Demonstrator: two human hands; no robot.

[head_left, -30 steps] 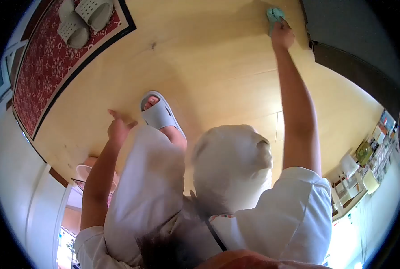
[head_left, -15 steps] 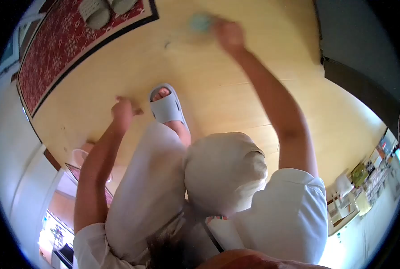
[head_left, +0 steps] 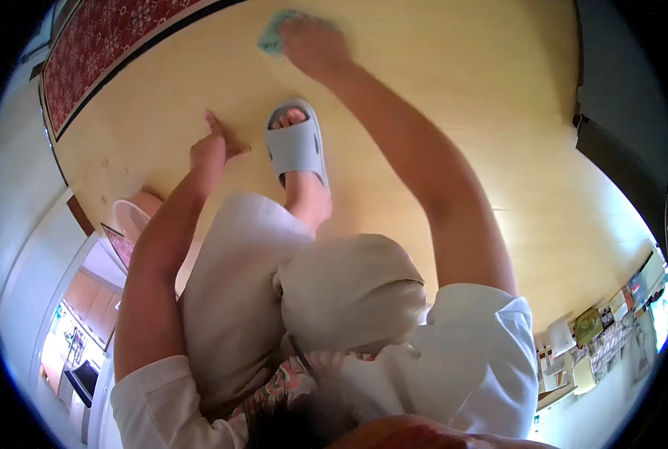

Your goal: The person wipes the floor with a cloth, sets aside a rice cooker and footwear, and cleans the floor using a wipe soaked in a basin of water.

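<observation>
Under my right hand point(head_left: 316, 49) is a pale green cloth point(head_left: 272, 37), pressed flat to the floor near the top of the view; its left part shows beyond my fingers. My left hand point(head_left: 210, 150) is lower and to the left, propped on the light wood floor point(head_left: 424, 82) with thumb and a finger spread apart and nothing in it. Between my two arms is my foot in a grey slide sandal point(head_left: 296, 146). My bent knees in beige trousers point(head_left: 349, 288) fill the lower middle.
A red patterned rug point(head_left: 102, 56) with a black border lies at the upper left. Beside my left forearm stands a pink basin point(head_left: 133, 213), partly hidden. A dark piece of furniture point(head_left: 622, 112) rises at the right, and a cluttered shelf point(head_left: 566, 374) stands at lower right.
My right hand and the cloth have swept left across the floor. My view has shifted, so the slippers on the rug are out of sight. The left hand stays spread on the floor.
</observation>
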